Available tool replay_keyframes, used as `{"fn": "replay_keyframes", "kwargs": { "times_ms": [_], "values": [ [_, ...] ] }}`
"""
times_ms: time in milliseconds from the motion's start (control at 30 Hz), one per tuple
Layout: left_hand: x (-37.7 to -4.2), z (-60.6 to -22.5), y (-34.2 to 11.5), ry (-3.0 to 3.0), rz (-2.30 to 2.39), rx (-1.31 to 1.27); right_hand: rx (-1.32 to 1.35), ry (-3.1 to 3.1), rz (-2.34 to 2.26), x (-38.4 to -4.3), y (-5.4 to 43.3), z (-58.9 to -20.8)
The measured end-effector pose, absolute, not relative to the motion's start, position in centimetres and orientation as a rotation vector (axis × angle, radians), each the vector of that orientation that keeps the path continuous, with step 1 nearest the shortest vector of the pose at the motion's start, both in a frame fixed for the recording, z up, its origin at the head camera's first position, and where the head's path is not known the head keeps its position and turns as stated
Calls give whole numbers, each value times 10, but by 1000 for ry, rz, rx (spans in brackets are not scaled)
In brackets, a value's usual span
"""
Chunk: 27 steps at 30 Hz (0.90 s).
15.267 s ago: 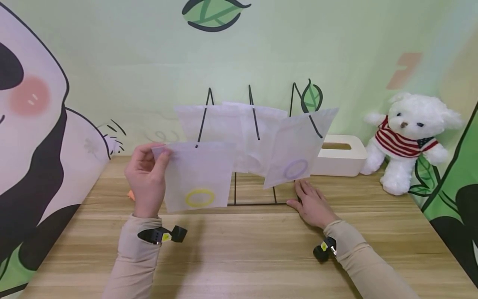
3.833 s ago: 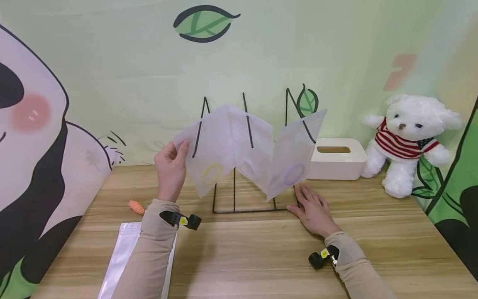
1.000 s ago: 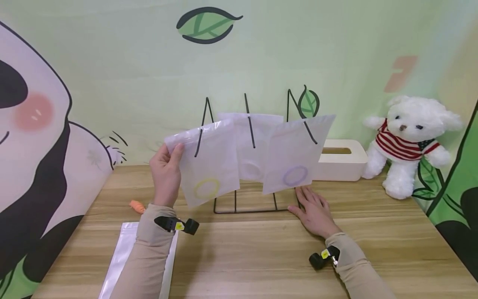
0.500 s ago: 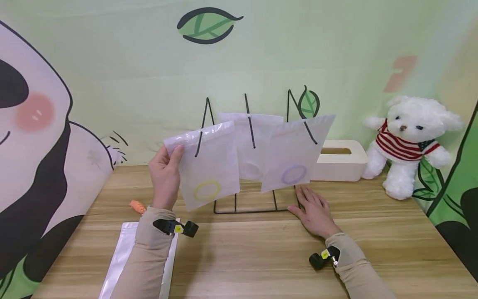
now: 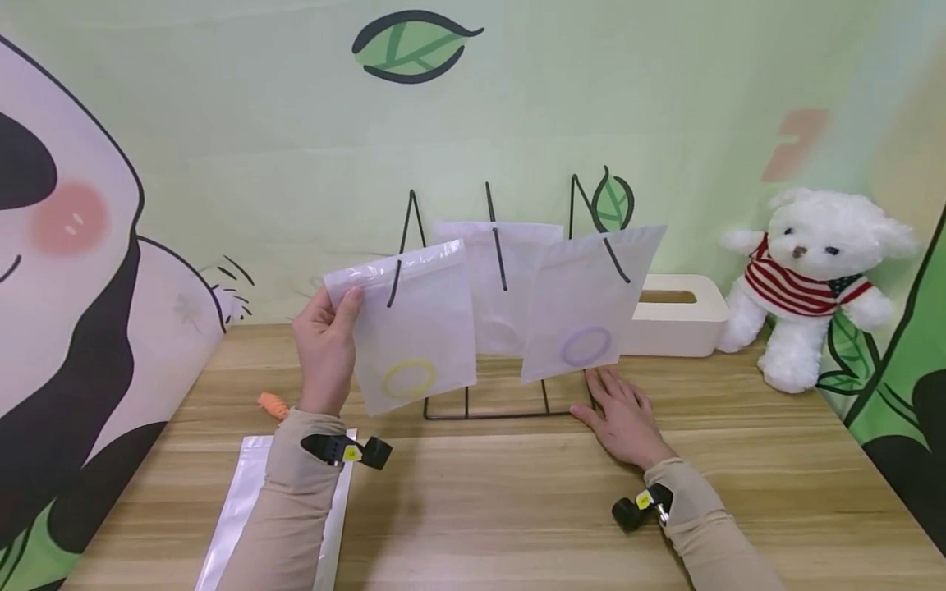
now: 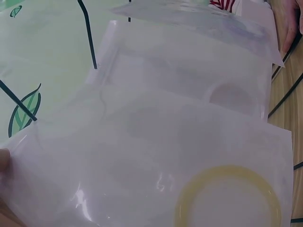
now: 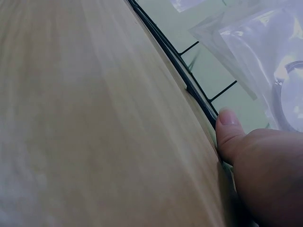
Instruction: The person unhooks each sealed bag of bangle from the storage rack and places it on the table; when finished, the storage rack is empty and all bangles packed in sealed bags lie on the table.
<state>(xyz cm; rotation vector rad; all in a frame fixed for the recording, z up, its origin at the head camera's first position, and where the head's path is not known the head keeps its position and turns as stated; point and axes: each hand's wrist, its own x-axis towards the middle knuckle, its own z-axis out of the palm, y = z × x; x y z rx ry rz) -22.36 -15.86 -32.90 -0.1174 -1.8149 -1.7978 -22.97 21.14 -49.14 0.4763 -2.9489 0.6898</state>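
My left hand point(image 5: 325, 353) pinches the upper left corner of a translucent plastic bag point(image 5: 414, 320) with a yellow ring in it. That bag is at the left hook of a black wire rack point(image 5: 480, 417), tilted with its left side lower; its ring point(image 6: 227, 171) shows large in the left wrist view. A second bag point(image 5: 510, 263) with a pale ring hangs on the middle hook. The bag with a purple ring point(image 5: 576, 295) is on the right hook. My right hand point(image 5: 621, 414) rests on the rack's base corner, its thumb point(image 7: 229, 132) against the bar.
A silvery flat bag point(image 5: 235, 492) lies partly under my left forearm. Beyond the left wrist is a small orange object point(image 5: 273, 405). A white tissue box point(image 5: 676, 324) and a white teddy bear point(image 5: 805, 279) stand at the back right, by the wall.
The left bag has swung from a steep fold to a flatter, front-facing hang since 3.8 s ago. Over the last second almost nothing moves; the right hand stays on the base.
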Motion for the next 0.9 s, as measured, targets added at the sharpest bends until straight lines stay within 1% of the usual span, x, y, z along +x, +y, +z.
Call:
{"fn": "replay_keyframes", "kwargs": {
  "times_ms": [900],
  "values": [
    [-216, -327, -161, -1827, -1810, -134, 471, -2951, 692, -231, 212, -493]
  ]
}}
